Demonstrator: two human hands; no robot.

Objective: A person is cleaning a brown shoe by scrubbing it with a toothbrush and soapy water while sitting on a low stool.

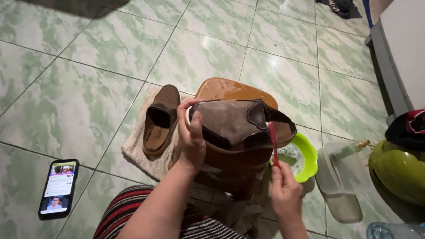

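Hands brushing a brown shoe over a stool.
Left hand [192, 137] clamped on shoe [233, 122]; right hand [284, 193], at 5 o'clock, clamped on red toothbrush [273, 142].

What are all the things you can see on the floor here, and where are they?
Brown suede shoe: one, held over a brown plastic stool.
Second brown shoe: one, on a pale cloth, left of the stool.
Red toothbrush: one, against the held shoe.
Green bowl: one, right of the stool.
Clear plastic containers: two, beside the bowl.
Black phone: one, screen lit, on the green tiles, left.
Left hand: grips the shoe's toe.
Right hand: holds the toothbrush.
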